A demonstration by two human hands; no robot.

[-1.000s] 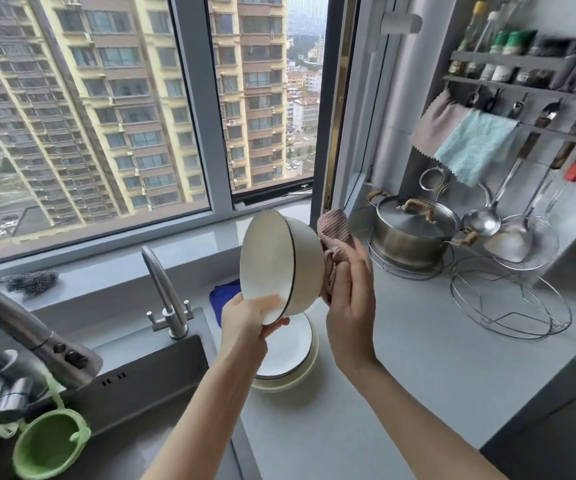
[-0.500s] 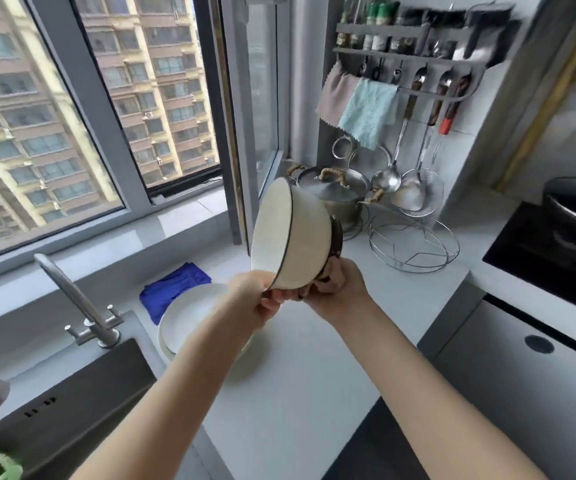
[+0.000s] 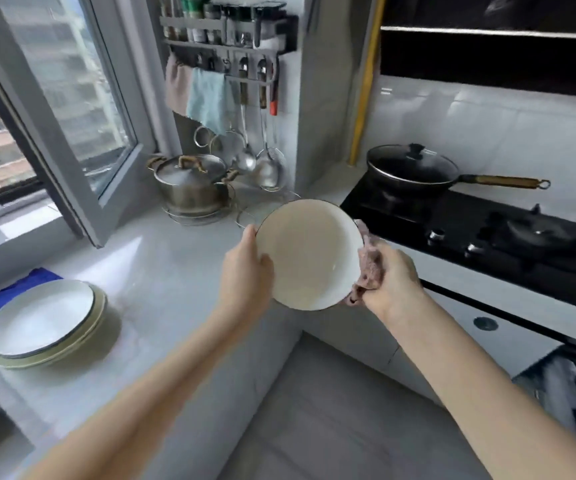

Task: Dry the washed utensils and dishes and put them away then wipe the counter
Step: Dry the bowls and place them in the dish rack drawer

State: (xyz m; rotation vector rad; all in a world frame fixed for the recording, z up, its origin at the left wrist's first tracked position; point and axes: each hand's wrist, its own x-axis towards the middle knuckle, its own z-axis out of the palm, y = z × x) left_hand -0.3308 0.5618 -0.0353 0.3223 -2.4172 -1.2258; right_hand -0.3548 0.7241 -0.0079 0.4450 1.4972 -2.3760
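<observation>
A white bowl with a dark rim (image 3: 309, 254) is held up between both hands over the counter's corner, its opening facing me. My left hand (image 3: 245, 268) grips its left edge. My right hand (image 3: 388, 278) holds a pinkish cloth (image 3: 368, 268) bunched against the bowl's right side. A stack of white plates (image 3: 42, 322) sits on the grey counter (image 3: 161, 271) at the left, partly over a blue cloth (image 3: 12, 292).
A lidded steel pot (image 3: 189, 185) on a wire trivet stands at the back by the open window. A wall rack (image 3: 227, 46) carries bottles, hanging cloths and ladles. At the right are a black gas hob (image 3: 470, 230) and a lidded black pan (image 3: 414, 168).
My view has swung right, away from the sink toward the hob. The bowl has turned from edge-on to facing me and moved right with both hands; the plates now lie far left.
</observation>
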